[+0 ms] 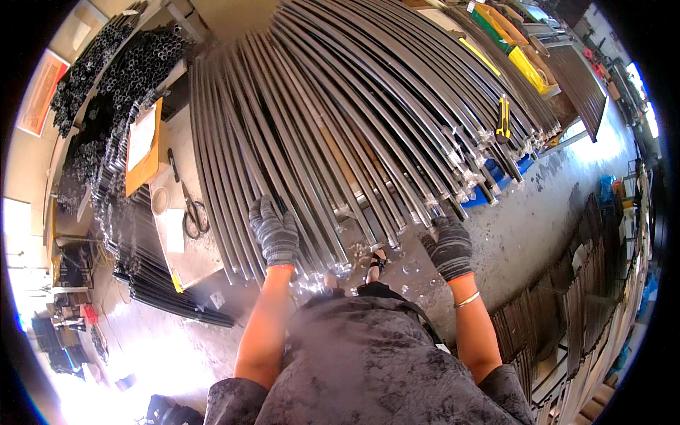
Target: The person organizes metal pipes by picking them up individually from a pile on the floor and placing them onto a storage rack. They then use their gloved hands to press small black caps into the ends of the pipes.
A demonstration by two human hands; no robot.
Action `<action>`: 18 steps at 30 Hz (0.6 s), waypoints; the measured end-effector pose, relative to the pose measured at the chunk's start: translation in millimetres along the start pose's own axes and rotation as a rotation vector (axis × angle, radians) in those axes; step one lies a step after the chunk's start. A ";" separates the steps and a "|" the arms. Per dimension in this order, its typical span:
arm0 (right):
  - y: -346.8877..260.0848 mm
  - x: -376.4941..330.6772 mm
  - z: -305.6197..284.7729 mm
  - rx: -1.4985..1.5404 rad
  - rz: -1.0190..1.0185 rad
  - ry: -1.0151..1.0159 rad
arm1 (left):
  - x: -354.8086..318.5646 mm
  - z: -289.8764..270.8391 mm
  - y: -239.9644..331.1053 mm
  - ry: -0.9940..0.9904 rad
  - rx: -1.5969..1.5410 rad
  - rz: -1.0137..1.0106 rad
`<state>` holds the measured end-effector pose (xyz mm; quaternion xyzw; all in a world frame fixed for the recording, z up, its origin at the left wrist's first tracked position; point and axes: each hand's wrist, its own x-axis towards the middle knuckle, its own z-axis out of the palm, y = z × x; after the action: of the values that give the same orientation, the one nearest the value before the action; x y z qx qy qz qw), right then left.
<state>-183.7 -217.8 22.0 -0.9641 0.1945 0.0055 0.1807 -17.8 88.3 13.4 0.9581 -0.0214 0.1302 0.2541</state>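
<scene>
A wide row of long dark metal tubes (312, 142) lies side by side, with their near ends toward me. Clear plastic wrap (464, 177) covers many of those ends. My left hand (275, 234), in a grey striped knit glove, rests on top of the tubes left of the middle, its fingers stretched along them. Farther right, my right hand (449, 249) wears a matching glove and is at the near end of a tube, fingers bent against it. The right fingertips are partly hidden. A yellow-and-black cutter (503, 119) lies on the tubes at the right.
Scissors (194, 212), a tape roll (161, 201), a pen (173, 164) and a clipboard (144, 147) lie on the board at left. Bundled tubes (134, 78) fill a rack behind. Yellow and green bins (506, 35) stand far right; more dark stock (545, 304) lies lower right.
</scene>
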 end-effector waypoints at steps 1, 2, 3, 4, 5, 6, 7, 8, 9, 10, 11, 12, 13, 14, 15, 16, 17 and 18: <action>-7.9 -3.4 -0.9 -0.065 0.027 -0.057 | 0.8 -2.5 8.6 0.060 0.067 0.119; -17.0 -6.2 0.6 0.059 -0.024 0.021 | 2.2 1.0 13.7 0.116 -0.086 0.173; -40.4 -18.2 -12.6 0.113 -0.230 0.002 | 6.7 -9.6 52.2 0.048 -0.172 0.321; -50.4 -25.5 -15.4 0.157 -0.344 0.079 | 2.7 -12.5 83.5 -0.308 -0.624 0.097; -59.3 -32.9 -15.7 0.208 -0.459 0.155 | -1.1 -16.6 114.2 -0.544 -0.989 -0.267; -73.7 -40.6 -21.9 0.347 -0.384 0.065 | -0.4 21.2 98.7 -0.586 -1.193 -0.237; -88.8 -45.2 -27.1 0.490 -0.321 -0.027 | 1.8 56.7 80.9 -0.628 -1.388 -0.217; -92.1 -47.1 -29.9 0.622 -0.234 -0.113 | 5.0 48.6 113.6 -0.661 -1.446 -0.458; -86.3 -45.9 -29.2 0.668 -0.266 -0.074 | 5.8 40.2 139.3 -0.688 -1.490 -0.703; -78.3 -46.3 -26.9 0.716 -0.295 -0.037 | 2.9 34.4 151.9 -0.646 -1.487 -0.715; -73.1 -47.9 -23.1 0.771 -0.323 -0.002 | -2.2 29.0 159.7 -0.601 -1.476 -0.728; -71.6 -48.3 -20.8 0.672 -0.337 0.054 | -4.9 24.6 164.4 -0.555 -1.464 -0.742; -72.3 -47.9 -17.1 0.617 -0.333 0.071 | -5.0 21.0 168.0 -0.541 -1.454 -0.719; -75.4 -46.3 -10.8 0.562 -0.329 0.087 | -4.1 17.6 169.7 -0.527 -1.444 -0.696; -77.3 -45.0 -2.3 0.506 -0.324 0.101 | -3.0 16.2 169.4 -0.513 -1.434 -0.673; -74.8 -44.0 13.5 0.604 -0.354 0.135 | 3.8 16.6 167.6 -0.474 -1.444 -0.634; -79.2 -44.6 1.2 0.558 -0.345 -0.025 | 7.0 11.2 166.4 -0.464 -1.401 -0.453; -83.3 -44.0 -18.6 0.513 -0.335 -0.186 | 16.5 7.0 169.2 -0.357 -1.204 -0.427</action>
<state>-194.1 -136.4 71.8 -0.9011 0.0107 0.0145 0.4331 -18.4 -62.0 93.3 0.6390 0.0581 -0.1187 0.7578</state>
